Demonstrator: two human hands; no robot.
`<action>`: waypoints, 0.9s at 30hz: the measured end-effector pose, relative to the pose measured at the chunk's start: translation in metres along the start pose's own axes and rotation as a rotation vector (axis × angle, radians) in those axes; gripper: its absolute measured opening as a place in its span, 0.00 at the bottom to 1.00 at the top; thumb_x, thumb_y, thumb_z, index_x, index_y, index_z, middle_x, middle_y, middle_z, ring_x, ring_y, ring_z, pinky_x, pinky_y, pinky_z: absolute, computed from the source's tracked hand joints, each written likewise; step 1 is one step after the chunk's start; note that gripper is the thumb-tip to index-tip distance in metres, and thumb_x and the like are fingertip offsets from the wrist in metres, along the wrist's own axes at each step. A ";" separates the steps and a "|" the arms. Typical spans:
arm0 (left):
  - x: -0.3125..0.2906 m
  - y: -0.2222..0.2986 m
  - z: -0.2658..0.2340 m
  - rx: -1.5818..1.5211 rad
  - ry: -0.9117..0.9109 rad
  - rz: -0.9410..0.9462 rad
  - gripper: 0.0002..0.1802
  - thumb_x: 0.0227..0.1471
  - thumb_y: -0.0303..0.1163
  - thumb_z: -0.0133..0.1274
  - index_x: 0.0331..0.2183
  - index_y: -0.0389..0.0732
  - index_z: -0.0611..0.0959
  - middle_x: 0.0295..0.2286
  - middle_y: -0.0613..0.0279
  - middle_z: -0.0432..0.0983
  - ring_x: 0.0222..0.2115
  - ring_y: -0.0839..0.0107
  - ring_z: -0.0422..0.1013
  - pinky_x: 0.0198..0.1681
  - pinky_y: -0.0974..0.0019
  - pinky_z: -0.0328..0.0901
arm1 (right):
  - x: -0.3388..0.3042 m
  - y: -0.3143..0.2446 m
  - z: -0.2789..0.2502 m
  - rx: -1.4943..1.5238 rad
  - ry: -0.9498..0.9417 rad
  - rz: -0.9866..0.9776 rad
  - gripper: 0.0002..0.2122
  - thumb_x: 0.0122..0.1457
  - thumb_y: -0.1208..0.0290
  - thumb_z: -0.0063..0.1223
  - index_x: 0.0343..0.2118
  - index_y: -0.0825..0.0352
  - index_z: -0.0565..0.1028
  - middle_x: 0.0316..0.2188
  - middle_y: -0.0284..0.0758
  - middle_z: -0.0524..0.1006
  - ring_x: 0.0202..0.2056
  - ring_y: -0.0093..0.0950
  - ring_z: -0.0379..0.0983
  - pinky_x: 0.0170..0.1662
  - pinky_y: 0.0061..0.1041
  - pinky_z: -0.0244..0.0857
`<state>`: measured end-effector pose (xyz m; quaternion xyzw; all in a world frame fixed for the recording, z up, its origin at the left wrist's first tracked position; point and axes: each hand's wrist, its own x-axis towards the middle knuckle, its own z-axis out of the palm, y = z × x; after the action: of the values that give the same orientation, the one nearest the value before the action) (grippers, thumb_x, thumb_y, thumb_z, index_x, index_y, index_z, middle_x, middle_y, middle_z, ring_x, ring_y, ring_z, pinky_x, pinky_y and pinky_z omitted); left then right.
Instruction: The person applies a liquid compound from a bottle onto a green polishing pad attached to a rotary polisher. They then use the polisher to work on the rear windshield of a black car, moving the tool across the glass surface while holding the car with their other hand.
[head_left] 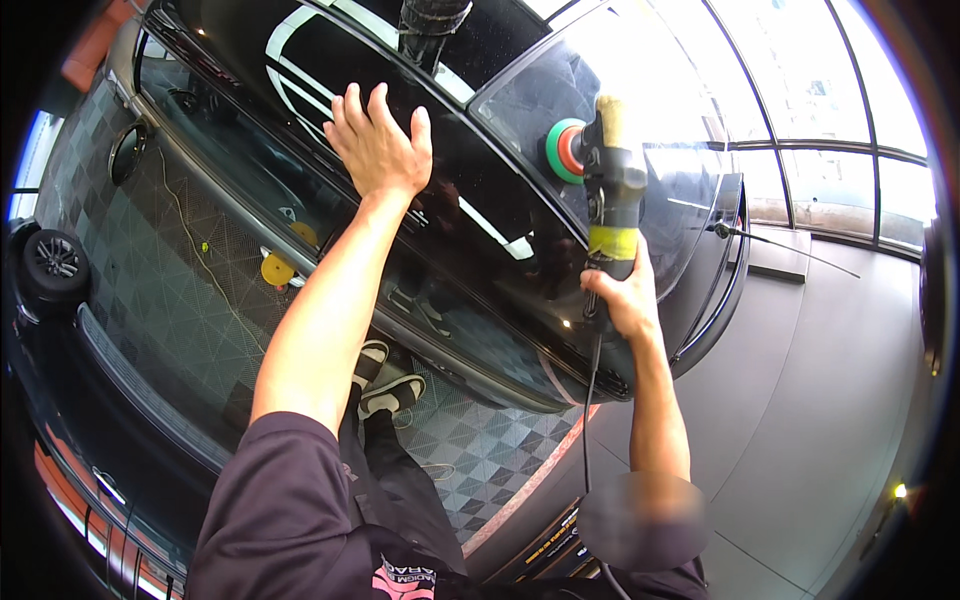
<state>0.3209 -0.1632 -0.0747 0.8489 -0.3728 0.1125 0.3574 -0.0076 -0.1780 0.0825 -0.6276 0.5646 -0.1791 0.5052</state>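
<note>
My right hand [628, 293] grips the rear handle of a power polisher [613, 185], dark with yellow bands and a tan head. Its round green and orange pad [566, 151] faces left, at the dark glass [530, 108] of a shiny black car [480, 190]. Whether the pad touches the glass, I cannot tell. A black cord [591, 400] runs from the handle down past my right forearm. My left hand [382, 145] lies with fingers spread on the car's glossy black bodywork, holding nothing.
An antenna [790, 247] sticks out beyond the car's end at the right. Another dark car [110, 420] and a wheel [55, 257] are at the left. A thin yellow cord [205, 255] trails over the tiled floor [520, 440]. Tall windows [800, 70] stand at the upper right.
</note>
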 end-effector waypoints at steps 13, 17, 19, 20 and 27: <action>0.001 0.003 -0.008 0.047 -0.058 -0.029 0.37 0.59 0.51 0.56 0.63 0.44 0.66 0.65 0.43 0.56 0.69 0.40 0.48 0.69 0.31 0.43 | 0.005 -0.015 0.020 -0.016 0.014 -0.006 0.43 0.45 0.76 0.68 0.67 0.67 0.62 0.45 0.35 0.78 0.42 0.26 0.76 0.45 0.28 0.75; 0.001 0.007 -0.007 0.032 -0.050 -0.031 0.37 0.59 0.52 0.56 0.63 0.44 0.67 0.65 0.43 0.56 0.68 0.40 0.49 0.69 0.30 0.43 | 0.009 -0.037 0.038 -0.063 0.046 0.006 0.43 0.46 0.75 0.67 0.68 0.65 0.61 0.45 0.35 0.79 0.42 0.26 0.77 0.45 0.29 0.76; 0.001 0.007 -0.007 0.030 -0.050 -0.030 0.37 0.59 0.52 0.56 0.63 0.44 0.67 0.65 0.43 0.56 0.68 0.39 0.49 0.68 0.30 0.44 | 0.014 -0.034 0.040 -0.048 0.078 0.010 0.43 0.46 0.75 0.67 0.69 0.64 0.60 0.44 0.34 0.80 0.41 0.26 0.77 0.45 0.29 0.76; 0.001 0.009 -0.006 0.029 -0.051 -0.031 0.38 0.59 0.52 0.55 0.63 0.44 0.67 0.65 0.43 0.56 0.68 0.40 0.49 0.69 0.30 0.43 | 0.016 -0.028 0.038 -0.071 0.075 -0.022 0.44 0.46 0.74 0.66 0.69 0.64 0.60 0.44 0.35 0.80 0.41 0.27 0.78 0.46 0.30 0.76; 0.001 0.007 -0.008 0.023 -0.066 -0.039 0.38 0.59 0.51 0.55 0.63 0.44 0.65 0.66 0.41 0.54 0.69 0.38 0.47 0.69 0.30 0.43 | 0.017 -0.033 0.050 -0.284 0.059 -0.047 0.45 0.46 0.70 0.66 0.70 0.58 0.58 0.43 0.42 0.82 0.42 0.33 0.81 0.49 0.33 0.76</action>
<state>0.3173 -0.1619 -0.0646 0.8632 -0.3665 0.0815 0.3374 0.0550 -0.1765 0.0829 -0.7002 0.5842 -0.1274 0.3901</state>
